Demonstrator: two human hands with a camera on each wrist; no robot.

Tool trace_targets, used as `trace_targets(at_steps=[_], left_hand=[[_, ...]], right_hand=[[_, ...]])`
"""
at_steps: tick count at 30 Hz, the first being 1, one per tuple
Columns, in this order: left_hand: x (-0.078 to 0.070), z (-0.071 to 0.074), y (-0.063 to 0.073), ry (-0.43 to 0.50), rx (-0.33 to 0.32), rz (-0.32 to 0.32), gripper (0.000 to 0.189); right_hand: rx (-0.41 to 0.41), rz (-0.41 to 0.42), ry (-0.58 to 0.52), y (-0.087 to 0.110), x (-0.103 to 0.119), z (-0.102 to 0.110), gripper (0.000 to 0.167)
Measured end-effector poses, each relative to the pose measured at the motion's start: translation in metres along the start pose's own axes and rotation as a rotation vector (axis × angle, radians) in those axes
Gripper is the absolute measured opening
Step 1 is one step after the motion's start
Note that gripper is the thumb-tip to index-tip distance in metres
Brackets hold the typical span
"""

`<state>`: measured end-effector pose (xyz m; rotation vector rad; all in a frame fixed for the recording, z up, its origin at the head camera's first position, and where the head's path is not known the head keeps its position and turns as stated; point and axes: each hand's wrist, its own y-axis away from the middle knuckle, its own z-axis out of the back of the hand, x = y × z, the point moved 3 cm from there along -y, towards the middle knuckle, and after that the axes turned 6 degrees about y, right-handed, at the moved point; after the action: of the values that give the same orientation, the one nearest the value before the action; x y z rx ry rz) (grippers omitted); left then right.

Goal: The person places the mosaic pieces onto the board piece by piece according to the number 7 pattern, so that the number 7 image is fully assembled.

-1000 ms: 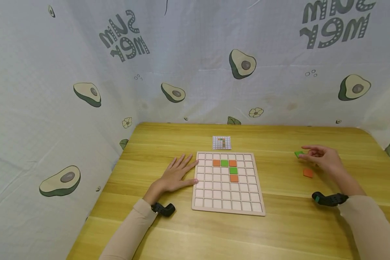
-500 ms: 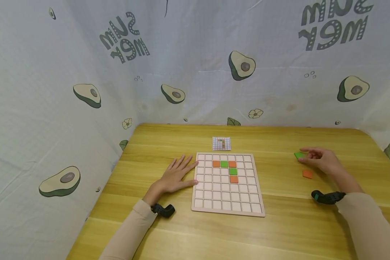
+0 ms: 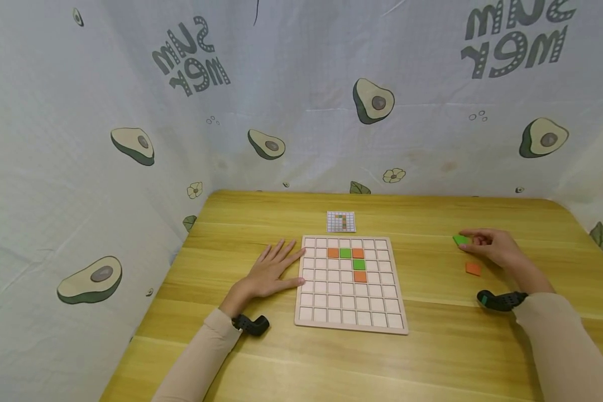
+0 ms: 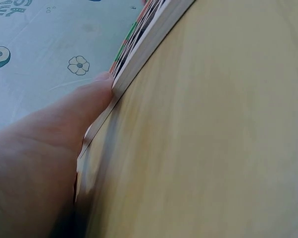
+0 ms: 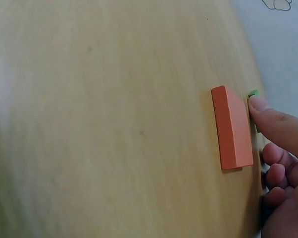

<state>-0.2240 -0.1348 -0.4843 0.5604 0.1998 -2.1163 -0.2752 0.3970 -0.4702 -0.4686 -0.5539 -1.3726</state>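
Note:
My right hand (image 3: 497,245) pinches a green square tile (image 3: 460,239) at the right of the table, thumb at its near side and index finger at its far side. In the right wrist view the thumb (image 5: 275,121) covers most of that tile. Just nearer lies a loose orange tile (image 3: 473,269). My left hand (image 3: 267,274) rests flat with fingers spread, its thumb and index fingertips on the left edge of a pale gridded board (image 3: 334,302). Orange tiles (image 3: 333,253) and green tiles (image 3: 345,253) sit in the board's upper cells, in a bent line.
Behind the board lies a small printed grid card (image 3: 340,221) with a coloured pattern. The wooden table (image 3: 432,357) ends at a white curtain (image 3: 301,111) printed with avocados, which hangs at the back and left.
My right hand has shifted slightly left, its fingers reaching further around the green tile. The left hand and the tiles on the board stay as they were.

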Motion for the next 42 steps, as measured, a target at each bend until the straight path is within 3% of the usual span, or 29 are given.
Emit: trace_targets(at_steps=[22, 30, 42], left_hand=[[0.0, 0.0, 0.001, 0.003, 0.0, -0.001, 0.078], [0.0, 0.0, 0.001, 0.002, 0.002, -0.006, 0.079], [0.002, -0.001, 0.0, -0.001, 0.007, 0.003, 0.079]], right_hand=[[-0.008, -0.041, -0.025, 0.002, 0.004, -0.002, 0.049], [-0.031, -0.085, -0.02, 0.003, 0.007, 0.002, 0.058], [-0.091, -0.023, -0.019, 0.011, 0.042, 0.008, 0.049]])
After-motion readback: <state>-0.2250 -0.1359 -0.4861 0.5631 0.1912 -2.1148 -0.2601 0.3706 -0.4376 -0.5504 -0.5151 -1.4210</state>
